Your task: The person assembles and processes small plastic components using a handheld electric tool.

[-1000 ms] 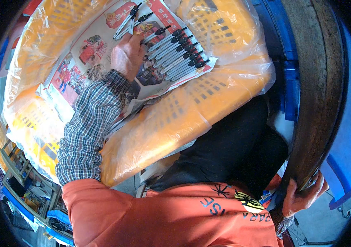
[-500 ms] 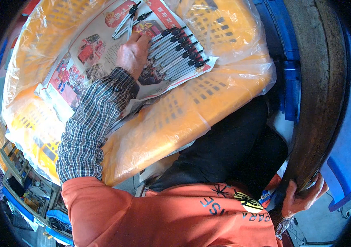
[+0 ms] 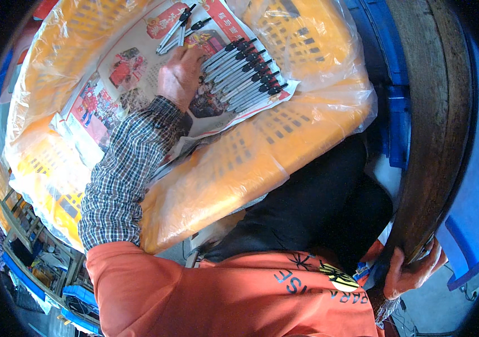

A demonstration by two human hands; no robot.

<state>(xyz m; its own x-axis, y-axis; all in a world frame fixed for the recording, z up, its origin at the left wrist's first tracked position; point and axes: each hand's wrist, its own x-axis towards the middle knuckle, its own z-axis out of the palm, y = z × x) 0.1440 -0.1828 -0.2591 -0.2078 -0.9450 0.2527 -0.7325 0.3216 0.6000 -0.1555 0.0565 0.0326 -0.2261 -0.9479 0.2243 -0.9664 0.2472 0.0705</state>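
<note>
My left hand (image 3: pixel 180 77), palm down with its fingers curled, rests at the left end of a row of slim silver drawing compasses (image 3: pixel 239 73) with black heads. Whatever its fingertips hold is hidden beneath the hand. Just beyond it, a few loose compasses (image 3: pixel 179 31) lie across one another. All of them lie on a printed red and white paper sheet (image 3: pixel 110 78) inside a yellow plastic basket (image 3: pixel 205 196) lined with clear film. At the lower right, my right hand (image 3: pixel 413 273) curls at the near end of a dark wooden beam; what it grips I cannot make out.
The worn wooden beam (image 3: pixel 438 112) runs along the right side. Blue plastic crates (image 3: pixel 397 123) stand between it and the basket, and a blue panel (image 3: pixel 475 236) lies beyond. Cluttered wooden racks (image 3: pixel 31 247) are at the lower left. My legs are under the basket's near edge.
My left hand stays at the end of the row, its fingers shifting only slightly. The right hand hardly moves at the beam. The compasses keep their arrangement.
</note>
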